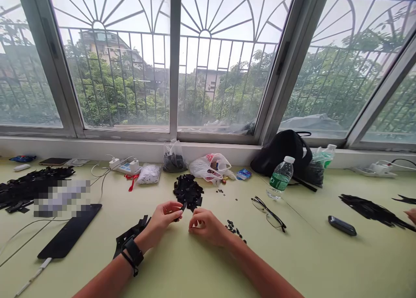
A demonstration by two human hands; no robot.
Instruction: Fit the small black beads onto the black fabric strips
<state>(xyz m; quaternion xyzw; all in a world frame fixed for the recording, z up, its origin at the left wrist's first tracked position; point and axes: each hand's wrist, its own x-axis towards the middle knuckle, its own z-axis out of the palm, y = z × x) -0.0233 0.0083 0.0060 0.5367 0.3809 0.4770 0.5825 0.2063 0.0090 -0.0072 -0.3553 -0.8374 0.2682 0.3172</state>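
Observation:
My left hand (pixel 162 220) pinches a small black strip (pixel 183 206) between thumb and fingertips, just in front of a heap of black strips (pixel 188 189). A dark watch (pixel 132 250) sits on that wrist. Close by on the right, my right hand (pixel 208 227) is curled with its fingertips together; whatever they hold, if anything, is too small or hidden to name. Beside the right forearm lie several small black round pieces (pixel 231 225), partly covered by the arm. More black strips (pixel 130 233) lie beneath and behind my left wrist.
A black tablet-like slab (pixel 71 233) and a large pile of black strips (pixel 39 183) lie left. Eyeglasses (pixel 269 213), a water bottle (pixel 281 179) and a dark case (pixel 342 225) are right. Bags, including a white plastic bag (pixel 211 168), line the windowsill. Another person's hand (pixel 412 215) shows far right.

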